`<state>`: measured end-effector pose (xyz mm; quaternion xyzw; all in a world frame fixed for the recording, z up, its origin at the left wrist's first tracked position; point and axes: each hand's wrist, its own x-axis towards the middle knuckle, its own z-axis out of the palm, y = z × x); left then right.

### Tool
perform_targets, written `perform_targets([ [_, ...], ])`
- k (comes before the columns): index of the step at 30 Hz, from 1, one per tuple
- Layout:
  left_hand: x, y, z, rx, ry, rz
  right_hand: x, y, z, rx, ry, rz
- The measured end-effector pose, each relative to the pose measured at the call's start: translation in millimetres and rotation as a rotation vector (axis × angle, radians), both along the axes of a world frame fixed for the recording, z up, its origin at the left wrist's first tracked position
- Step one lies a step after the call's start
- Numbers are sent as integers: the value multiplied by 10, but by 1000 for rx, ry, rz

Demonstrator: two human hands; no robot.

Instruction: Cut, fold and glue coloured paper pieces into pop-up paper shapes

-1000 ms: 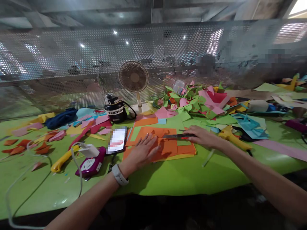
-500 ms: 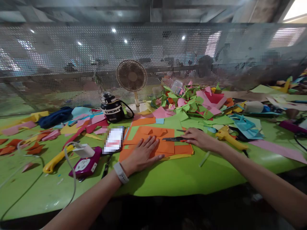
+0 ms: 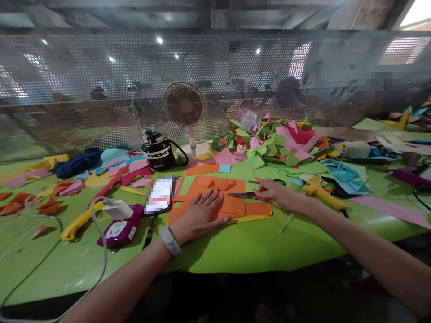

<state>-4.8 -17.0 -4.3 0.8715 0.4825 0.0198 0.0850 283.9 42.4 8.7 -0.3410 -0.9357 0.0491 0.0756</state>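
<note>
My left hand [image 3: 204, 211] lies flat, fingers spread, on a stack of orange paper sheets [image 3: 235, 207]. A pale band circles that wrist. Fingers closed, my right hand [image 3: 271, 194] grips a dark utility knife [image 3: 241, 195] with a red part near the fingertips. The knife points left over the orange paper, close to my left fingertips; whether its tip touches the paper I cannot tell. Just beyond the right hand lies a pair of scissors [image 3: 253, 182], partly covered by it. Yellow paper [image 3: 251, 219] shows under the front edge of the stack.
A phone [image 3: 160, 195] and a purple power strip [image 3: 123, 229] with cables lie at left. Behind stand a black bottle [image 3: 158, 150] and a fan [image 3: 185, 105]. Coloured paper scraps [image 3: 269, 143] pile up at the back. Yellow glue guns [image 3: 325, 193] [image 3: 79, 222] lie on both sides.
My right hand has shifted very slightly to the left with the knife, and more of the scissors' handle shows. The left hand stays in place on the paper.
</note>
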Motion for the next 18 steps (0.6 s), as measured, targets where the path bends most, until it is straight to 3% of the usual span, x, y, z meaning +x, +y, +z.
perform_targets([
  [12,40,-12,-82,67,-31,21,52,-64,-62,55,27,-103],
  [18,57,9,-95,21,-55,-41,78,-86,-59,30,21,-28],
])
